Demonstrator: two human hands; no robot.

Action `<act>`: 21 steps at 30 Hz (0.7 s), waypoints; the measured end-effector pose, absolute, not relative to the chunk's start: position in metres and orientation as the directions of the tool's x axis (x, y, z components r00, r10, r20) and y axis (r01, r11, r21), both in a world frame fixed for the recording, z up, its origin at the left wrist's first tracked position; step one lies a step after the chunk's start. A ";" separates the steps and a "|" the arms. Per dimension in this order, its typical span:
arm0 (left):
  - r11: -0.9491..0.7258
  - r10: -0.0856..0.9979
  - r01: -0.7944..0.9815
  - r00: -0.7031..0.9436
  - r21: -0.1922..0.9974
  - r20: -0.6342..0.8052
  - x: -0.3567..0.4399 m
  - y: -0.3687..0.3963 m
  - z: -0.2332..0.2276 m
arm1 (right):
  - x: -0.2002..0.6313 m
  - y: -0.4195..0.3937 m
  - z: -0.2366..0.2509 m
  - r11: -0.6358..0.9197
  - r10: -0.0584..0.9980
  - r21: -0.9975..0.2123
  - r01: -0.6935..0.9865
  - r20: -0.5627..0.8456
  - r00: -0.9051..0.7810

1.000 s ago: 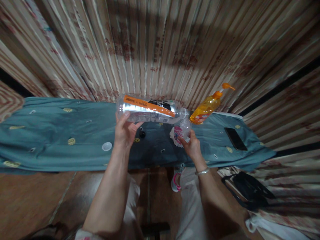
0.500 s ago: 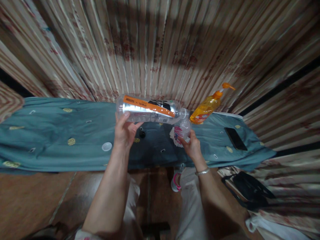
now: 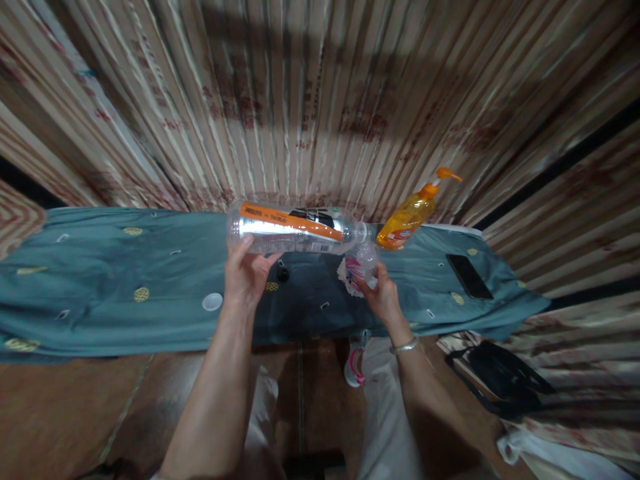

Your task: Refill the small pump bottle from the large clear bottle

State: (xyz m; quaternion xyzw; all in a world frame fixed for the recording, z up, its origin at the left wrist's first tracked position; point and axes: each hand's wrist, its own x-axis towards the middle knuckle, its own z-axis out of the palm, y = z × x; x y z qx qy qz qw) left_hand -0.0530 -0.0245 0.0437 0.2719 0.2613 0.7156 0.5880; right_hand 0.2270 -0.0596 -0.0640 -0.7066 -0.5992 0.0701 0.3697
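Left hand (image 3: 243,275) at frame centre, fingers wrapped under base end of large clear bottle (image 3: 295,229) with orange-and-black label; bottle lying near horizontal, neck pointing right, mouth just over small clear bottle (image 3: 361,261); right hand (image 3: 381,297) clasped round small bottle, held upright on white doily (image 3: 345,274); silver bangle (image 3: 404,345) on right wrist; teal cloth (image 3: 120,280) across table; white cap (image 3: 213,302) left of left hand; small black cap (image 3: 283,273) between hands; orange pump bottle (image 3: 411,215) upper right; black phone (image 3: 469,276) far right.
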 end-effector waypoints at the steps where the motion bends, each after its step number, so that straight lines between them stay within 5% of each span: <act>1: -0.174 0.983 -0.698 -0.164 0.695 0.082 -0.053 -0.025 0.044 | 0.227 -0.060 -0.065 0.000 0.897 -0.598 0.801 0.354 0.265; 21: -0.140 0.985 -0.711 -0.174 0.689 0.021 -0.060 -0.023 0.033 | 0.224 -0.063 -0.063 0.041 0.895 -0.611 0.791 0.375 0.242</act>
